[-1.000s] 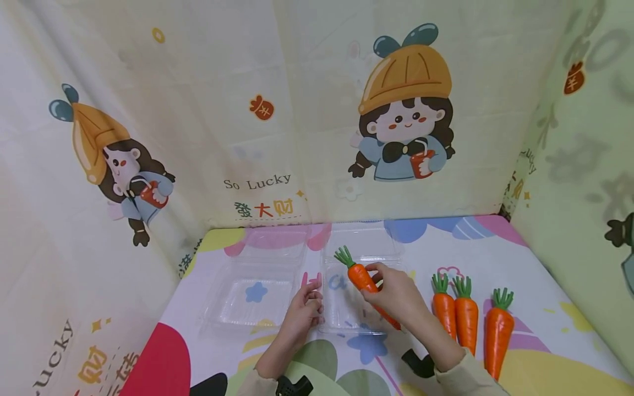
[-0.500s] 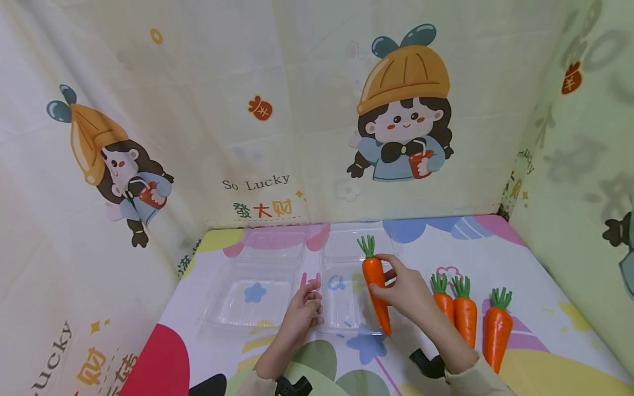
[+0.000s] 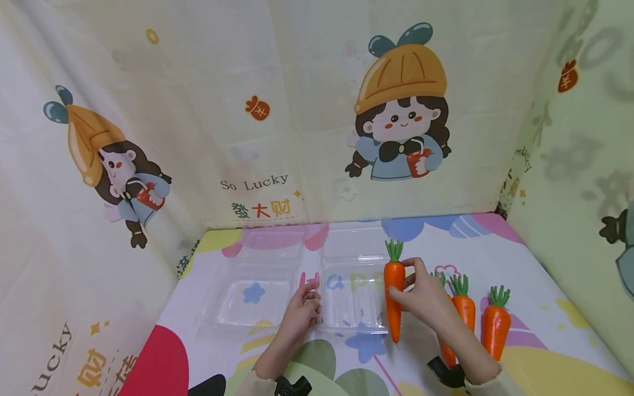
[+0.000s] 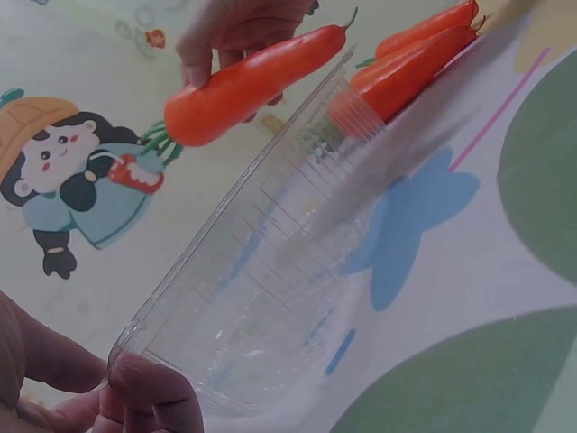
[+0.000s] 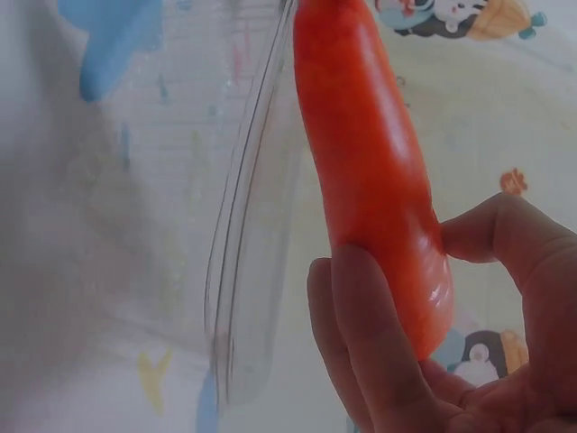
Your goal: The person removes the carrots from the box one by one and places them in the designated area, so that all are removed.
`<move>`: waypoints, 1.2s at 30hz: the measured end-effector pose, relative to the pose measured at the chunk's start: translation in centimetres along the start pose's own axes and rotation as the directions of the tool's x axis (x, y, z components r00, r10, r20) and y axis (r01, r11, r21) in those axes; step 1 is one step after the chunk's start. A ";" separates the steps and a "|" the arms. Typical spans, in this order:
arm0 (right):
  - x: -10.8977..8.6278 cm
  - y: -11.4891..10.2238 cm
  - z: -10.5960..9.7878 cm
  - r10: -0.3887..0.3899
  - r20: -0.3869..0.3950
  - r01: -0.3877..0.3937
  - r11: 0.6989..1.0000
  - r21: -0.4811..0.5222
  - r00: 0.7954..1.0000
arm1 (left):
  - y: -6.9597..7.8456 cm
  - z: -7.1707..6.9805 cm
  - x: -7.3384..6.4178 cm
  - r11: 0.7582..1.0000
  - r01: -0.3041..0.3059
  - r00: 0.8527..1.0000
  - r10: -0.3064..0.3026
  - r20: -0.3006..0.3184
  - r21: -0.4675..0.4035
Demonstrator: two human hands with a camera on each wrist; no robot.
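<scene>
Right hand (image 3: 423, 297) pinches a toy carrot (image 3: 394, 294) between thumb and fingers, held upright, tip down, just outside the right edge of the clear clamshell box (image 3: 353, 294). Left hand (image 3: 302, 313), fingers curled, grips that box's near-left rim. Nothing lies in the box, nor in the second clear box (image 3: 255, 291) to its left. A second ago the carrot hung tilted over the box; it has swung right. Three more carrots (image 3: 492, 324) lie right of the box, one mostly hidden behind the right hand.
</scene>
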State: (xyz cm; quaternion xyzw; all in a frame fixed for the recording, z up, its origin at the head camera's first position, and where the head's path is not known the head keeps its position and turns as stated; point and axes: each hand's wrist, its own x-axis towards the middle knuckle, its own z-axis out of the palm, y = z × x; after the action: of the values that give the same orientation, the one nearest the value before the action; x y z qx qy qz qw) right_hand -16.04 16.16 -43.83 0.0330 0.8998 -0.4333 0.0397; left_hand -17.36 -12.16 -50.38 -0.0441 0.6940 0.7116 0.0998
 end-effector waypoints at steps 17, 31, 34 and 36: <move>-1.8 3.0 -4.8 0.071 -0.052 -0.075 0.994 -0.076 0.996 | 0.0 -0.2 -0.1 0.998 -0.012 0.999 0.013 0.033 -0.056; -3.0 7.1 -8.2 0.175 -0.031 -0.177 0.980 -0.093 0.984 | -0.2 -0.2 0.0 1.000 0.004 1.000 -0.004 0.012 -0.029; -3.3 8.1 -9.2 0.168 -0.040 -0.171 0.981 -0.096 0.985 | -0.2 -0.1 0.0 1.000 0.014 1.000 -0.013 0.007 -0.016; -3.6 8.7 -9.8 0.169 -0.048 -0.173 0.980 -0.100 0.984 | -0.1 -0.1 0.0 1.000 0.022 1.000 -0.022 0.008 -0.014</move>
State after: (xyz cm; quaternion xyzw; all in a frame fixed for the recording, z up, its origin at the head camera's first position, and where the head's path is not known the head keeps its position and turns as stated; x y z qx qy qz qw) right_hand -12.11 29.15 -44.20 0.1166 0.9155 -0.3802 0.0607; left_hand -17.34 -12.27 -50.45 -0.0497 0.6882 0.7155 0.1098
